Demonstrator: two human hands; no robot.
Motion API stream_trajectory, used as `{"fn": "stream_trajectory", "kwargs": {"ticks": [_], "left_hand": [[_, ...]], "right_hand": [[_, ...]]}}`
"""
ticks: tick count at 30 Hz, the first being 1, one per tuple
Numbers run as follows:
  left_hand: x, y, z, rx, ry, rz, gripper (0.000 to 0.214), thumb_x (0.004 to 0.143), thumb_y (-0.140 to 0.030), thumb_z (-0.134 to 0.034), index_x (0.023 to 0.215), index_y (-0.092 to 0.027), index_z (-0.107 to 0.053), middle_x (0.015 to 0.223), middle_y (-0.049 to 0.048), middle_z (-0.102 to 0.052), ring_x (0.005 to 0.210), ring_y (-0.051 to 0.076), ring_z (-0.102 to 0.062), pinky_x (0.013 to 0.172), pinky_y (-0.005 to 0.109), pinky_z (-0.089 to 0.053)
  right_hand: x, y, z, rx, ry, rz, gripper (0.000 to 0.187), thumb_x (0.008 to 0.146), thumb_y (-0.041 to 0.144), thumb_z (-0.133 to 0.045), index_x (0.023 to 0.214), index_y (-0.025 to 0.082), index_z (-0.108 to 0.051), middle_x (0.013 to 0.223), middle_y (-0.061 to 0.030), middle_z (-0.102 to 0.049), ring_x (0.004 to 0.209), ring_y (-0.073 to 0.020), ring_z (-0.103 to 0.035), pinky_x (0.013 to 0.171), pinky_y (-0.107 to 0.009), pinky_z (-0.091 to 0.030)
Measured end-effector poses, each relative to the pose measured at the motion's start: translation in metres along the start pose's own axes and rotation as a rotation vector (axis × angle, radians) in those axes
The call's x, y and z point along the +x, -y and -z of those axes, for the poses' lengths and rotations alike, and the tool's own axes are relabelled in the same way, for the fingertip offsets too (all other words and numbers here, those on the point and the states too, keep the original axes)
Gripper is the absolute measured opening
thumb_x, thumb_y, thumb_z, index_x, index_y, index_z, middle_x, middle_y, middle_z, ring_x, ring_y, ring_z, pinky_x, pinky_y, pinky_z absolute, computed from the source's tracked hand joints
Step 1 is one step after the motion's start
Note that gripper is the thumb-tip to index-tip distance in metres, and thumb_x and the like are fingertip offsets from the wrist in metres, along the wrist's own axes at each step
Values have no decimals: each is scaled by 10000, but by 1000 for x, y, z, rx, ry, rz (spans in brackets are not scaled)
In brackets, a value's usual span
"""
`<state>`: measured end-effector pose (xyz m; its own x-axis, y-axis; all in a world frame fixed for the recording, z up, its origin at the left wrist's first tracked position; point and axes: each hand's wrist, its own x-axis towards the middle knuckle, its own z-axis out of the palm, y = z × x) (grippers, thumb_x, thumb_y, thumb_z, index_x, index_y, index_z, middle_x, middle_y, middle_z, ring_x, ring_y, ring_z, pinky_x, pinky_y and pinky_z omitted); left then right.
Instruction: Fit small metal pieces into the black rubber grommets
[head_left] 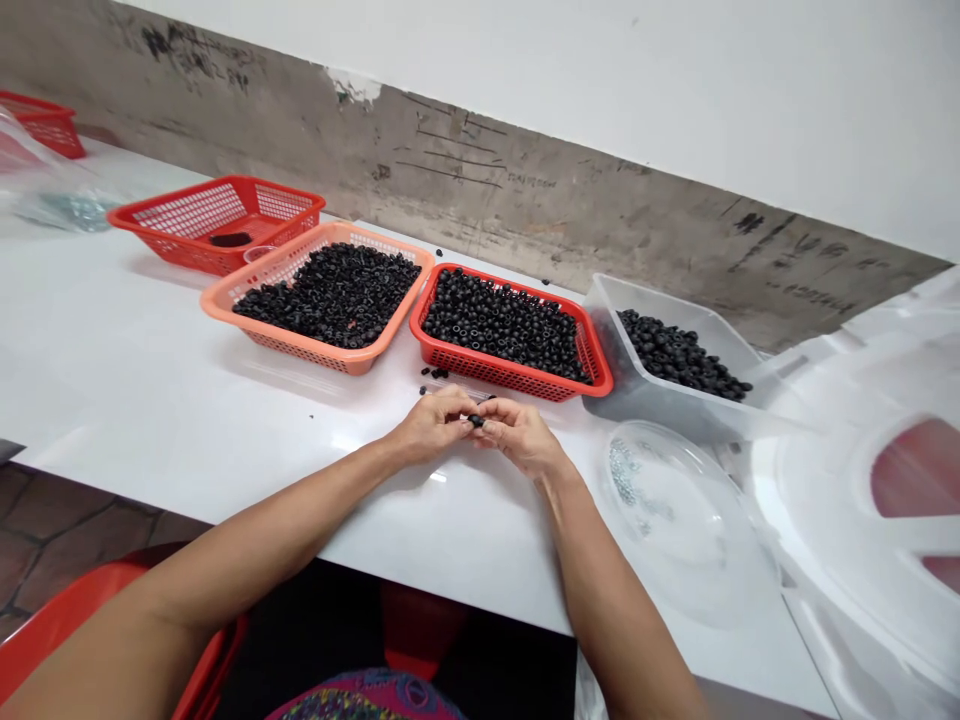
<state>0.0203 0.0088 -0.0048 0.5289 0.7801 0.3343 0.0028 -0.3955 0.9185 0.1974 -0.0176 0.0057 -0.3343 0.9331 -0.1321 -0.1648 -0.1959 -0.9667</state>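
Observation:
My left hand (437, 426) and my right hand (521, 432) meet just above the white table, fingertips pinched together. Between them is a small round black part (475, 421), gripped from both sides; its finer detail is too small to make out. Right behind my hands stands a red basket (517, 378) filled with small black ring-like parts (502, 325). A few loose black pieces (435, 373) lie on the table by its front edge. To the left, an orange basket (300, 352) holds many smaller black pieces (337, 290).
On the right are a clear plastic bin (645, 400) of black parts, a round clear lid (697, 530) with small shiny pieces, and a large white plastic object (817, 450). A red basket (217, 255) stands at the back left, near a plastic bag (64, 205). The wall (480, 170) runs behind.

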Motion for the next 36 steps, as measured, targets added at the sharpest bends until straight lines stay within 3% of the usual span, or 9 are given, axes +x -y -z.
{"fn": "stream_trajectory", "kwargs": {"ticks": [5,10,13,16,21,27,32,36], "left_hand": [[1,7,-1,17,-113,-59,131,709,-197,-621,812,-191,-701,949,55,-497,965,183,-496,895,343,-412],[2,4,-7,-203,-129,54,173,683,-182,-608,853,-163,-634,877,41,-545,865,167,-533,799,318,-450],[0,2,-11,-289,-82,160,335,687,-248,-634,1002,-154,-568,912,43,-571,823,159,-541,733,290,-451],[-2,1,-13,-166,9,159,427,700,-327,-650,1071,-139,-552,923,50,-579,794,152,-526,694,267,-425],[-2,3,-12,-107,84,87,296,750,-347,-595,940,-120,-595,790,26,-555,717,134,-491,640,251,-383],[-1,9,-9,-146,116,90,235,766,-324,-577,869,-113,-592,707,8,-538,656,122,-490,591,239,-369],[-2,17,-8,-29,69,54,377,750,-345,-616,1053,-123,-579,915,66,-616,826,172,-563,714,282,-451],[0,21,-6,-23,-125,36,496,751,-365,-621,1172,-132,-501,984,84,-619,859,177,-592,740,299,-489]], "right_hand": [[1,-4,-5,75,143,-13,420,703,334,-727,1083,173,-653,1065,-78,-649,927,-179,-622,802,-305,-516],[5,-13,-11,108,42,59,369,657,331,-759,996,196,-699,978,-55,-679,816,-164,-636,745,-295,-521],[6,-17,-15,37,23,97,348,651,363,-754,949,187,-715,876,-51,-692,748,-170,-631,728,-314,-513],[5,-17,-18,-111,25,165,337,670,400,-721,915,168,-721,860,-56,-685,809,-197,-612,771,-323,-489],[3,-12,-24,-287,19,233,237,714,340,-645,854,165,-721,850,-49,-679,844,-217,-596,784,-320,-467],[3,-13,-27,-337,-55,195,192,693,211,-569,807,186,-722,791,-23,-674,779,-193,-597,729,-298,-472],[4,-15,-29,-325,-49,219,249,709,211,-556,907,197,-706,868,-27,-685,859,-193,-611,815,-313,-468],[4,-12,-31,-377,-209,265,283,739,254,-579,1001,198,-671,898,-49,-684,783,-182,-627,757,-328,-501]]}}
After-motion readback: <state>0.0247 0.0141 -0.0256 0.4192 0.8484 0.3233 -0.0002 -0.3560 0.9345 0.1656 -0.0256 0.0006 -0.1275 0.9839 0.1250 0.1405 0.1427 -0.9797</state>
